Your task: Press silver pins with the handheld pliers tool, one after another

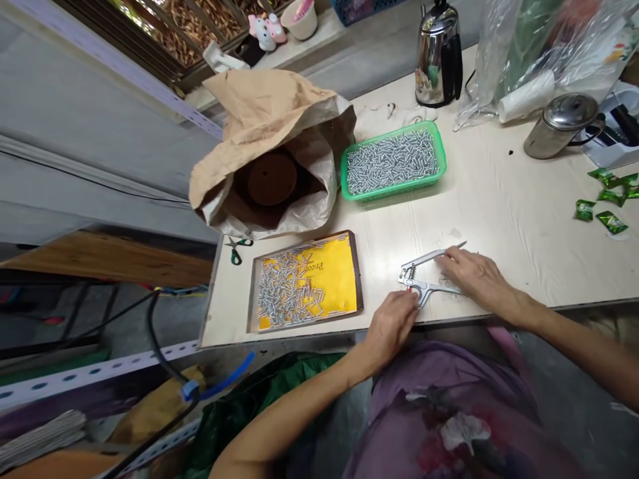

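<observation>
A silver metal hand tool [423,258] with two long spread handles and a small coil spring lies at the table's front edge. My right hand [472,274] is closed over its upper handle, the fingers bent around the metal. At the tool's head, my left hand [392,320] is pinched closed. A speck of red shows by its fingertips, and whatever lies between them is hidden. Left of that hand sits a shallow tray [357,276] with a yellow bottom, its left half covered with small silver ridged pieces. Similar pieces fill a green plastic basket [394,194] farther back.
A large open paper sack [269,93] stands behind the tray. Green-handled scissors [236,251] lie at the table's left end. A steel kettle [438,56], a lidded metal jug [559,126], plastic bags [526,100] and green wrapped sweets [612,221] are at the back and right.
</observation>
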`<state>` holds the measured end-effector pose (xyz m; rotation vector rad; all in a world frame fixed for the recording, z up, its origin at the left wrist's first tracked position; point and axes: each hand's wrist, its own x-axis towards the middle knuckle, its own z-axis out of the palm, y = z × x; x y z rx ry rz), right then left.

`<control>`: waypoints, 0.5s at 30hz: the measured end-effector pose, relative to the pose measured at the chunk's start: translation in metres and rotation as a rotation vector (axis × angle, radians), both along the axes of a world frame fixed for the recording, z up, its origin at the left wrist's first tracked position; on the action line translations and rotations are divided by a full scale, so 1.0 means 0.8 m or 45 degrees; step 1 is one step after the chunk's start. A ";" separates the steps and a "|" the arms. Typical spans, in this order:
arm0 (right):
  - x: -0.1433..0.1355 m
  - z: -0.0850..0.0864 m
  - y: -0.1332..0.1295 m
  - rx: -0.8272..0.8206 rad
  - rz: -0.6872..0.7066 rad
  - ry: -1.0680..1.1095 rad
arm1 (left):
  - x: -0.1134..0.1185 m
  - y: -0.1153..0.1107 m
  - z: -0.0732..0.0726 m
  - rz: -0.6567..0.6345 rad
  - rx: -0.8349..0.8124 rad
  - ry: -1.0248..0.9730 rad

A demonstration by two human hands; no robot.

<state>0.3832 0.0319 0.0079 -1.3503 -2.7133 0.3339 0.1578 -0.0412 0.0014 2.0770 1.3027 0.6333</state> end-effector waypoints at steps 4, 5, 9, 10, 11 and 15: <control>-0.003 -0.010 0.044 0.021 0.031 -0.062 | 0.002 -0.025 -0.022 -0.272 0.240 0.230; -0.003 -0.012 0.056 -0.006 0.083 -0.058 | 0.001 -0.028 -0.027 -0.304 0.257 0.265; -0.005 -0.012 0.093 -0.092 0.252 0.024 | -0.003 -0.033 -0.035 -0.325 0.268 0.280; -0.006 -0.011 0.096 -0.093 0.251 0.035 | -0.002 -0.033 -0.034 -0.300 0.259 0.261; -0.008 -0.010 0.097 -0.085 0.231 0.034 | 0.000 -0.033 -0.031 -0.271 0.243 0.227; -0.009 -0.007 0.067 -0.019 0.117 0.054 | 0.004 -0.022 -0.013 -0.007 0.047 -0.053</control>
